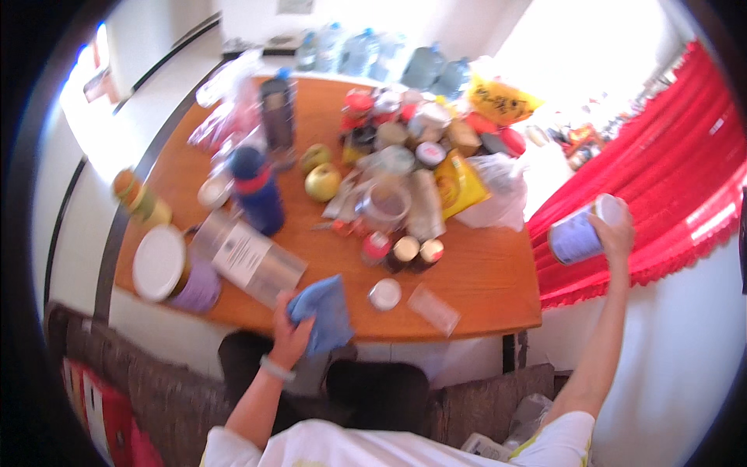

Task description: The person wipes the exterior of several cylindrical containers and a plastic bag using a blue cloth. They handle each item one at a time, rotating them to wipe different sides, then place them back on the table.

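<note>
My left hand (290, 327) grips a folded blue cloth (328, 315) at the table's front edge. Out to the right, past the table's end, my right hand (618, 233) holds a purple can (575, 238) with a pale end, tilted on its side in the air. Behind it hangs a red curtain (636, 157). On the wooden table (490, 292), closest to the cloth, are a flat box with a printed label (233, 248), a round white lid (385, 293) and a clear packet (433, 308). Another purple can (198, 286) with a white lid (159, 262) leans at the front left.
Several jars crowd the table's back, with a yellow packet (461, 184), a clear tub (385, 204) and a plastic bag (496, 192). Left of them are two apples (323, 182) and a blue bottle (257, 198). Large water bottles (359, 52) line the wall. A bench (496, 397) runs along the front.
</note>
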`<act>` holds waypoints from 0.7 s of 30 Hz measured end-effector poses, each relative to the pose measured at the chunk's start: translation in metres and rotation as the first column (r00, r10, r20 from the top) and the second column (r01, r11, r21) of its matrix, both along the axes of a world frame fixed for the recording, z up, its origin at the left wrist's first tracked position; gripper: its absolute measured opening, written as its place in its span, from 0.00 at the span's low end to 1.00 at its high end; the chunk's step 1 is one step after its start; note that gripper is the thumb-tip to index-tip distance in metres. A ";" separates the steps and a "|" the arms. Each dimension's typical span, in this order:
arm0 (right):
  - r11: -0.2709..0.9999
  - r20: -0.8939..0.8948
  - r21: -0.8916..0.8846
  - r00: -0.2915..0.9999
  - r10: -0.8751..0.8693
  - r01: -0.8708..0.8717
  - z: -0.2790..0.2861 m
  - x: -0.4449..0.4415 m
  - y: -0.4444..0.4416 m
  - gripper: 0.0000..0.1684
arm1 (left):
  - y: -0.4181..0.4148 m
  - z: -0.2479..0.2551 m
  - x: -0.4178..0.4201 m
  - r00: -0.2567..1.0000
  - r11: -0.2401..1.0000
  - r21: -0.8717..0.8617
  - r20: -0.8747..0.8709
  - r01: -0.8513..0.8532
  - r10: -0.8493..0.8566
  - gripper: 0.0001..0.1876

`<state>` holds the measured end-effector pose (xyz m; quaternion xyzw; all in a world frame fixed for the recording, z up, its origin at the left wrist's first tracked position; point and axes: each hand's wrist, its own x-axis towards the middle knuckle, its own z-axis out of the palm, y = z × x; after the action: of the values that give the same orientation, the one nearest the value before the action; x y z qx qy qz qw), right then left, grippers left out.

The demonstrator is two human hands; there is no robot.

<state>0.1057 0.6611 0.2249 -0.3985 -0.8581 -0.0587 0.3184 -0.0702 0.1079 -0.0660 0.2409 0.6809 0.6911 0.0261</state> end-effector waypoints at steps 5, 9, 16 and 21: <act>0.857 -0.219 -0.367 0.929 0.298 -0.361 0.032 0.036 -0.144 0.48 | -0.014 0.014 0.014 0.979 0.984 0.160 0.201 -0.074 0.041 0.11; 0.691 -0.281 -0.440 0.819 0.501 -0.574 0.019 0.057 -0.236 0.51 | -0.049 0.028 0.041 0.958 0.971 0.221 0.284 -0.093 0.027 0.09; 0.610 -0.095 -0.358 0.678 0.729 -0.706 -0.032 0.009 -0.367 0.51 | -0.125 0.046 0.070 0.918 0.916 0.316 0.379 -0.245 0.115 0.08; 0.641 -0.035 -0.314 0.683 0.729 -0.700 -0.082 -0.044 -0.409 0.52 | -0.149 0.055 0.078 0.917 0.900 0.329 0.366 -0.287 0.159 0.09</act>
<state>0.0622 0.2518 0.1433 -0.0672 -0.9578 0.1849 0.2097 0.0077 -0.0409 -0.0107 0.0415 0.5452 0.8372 0.0126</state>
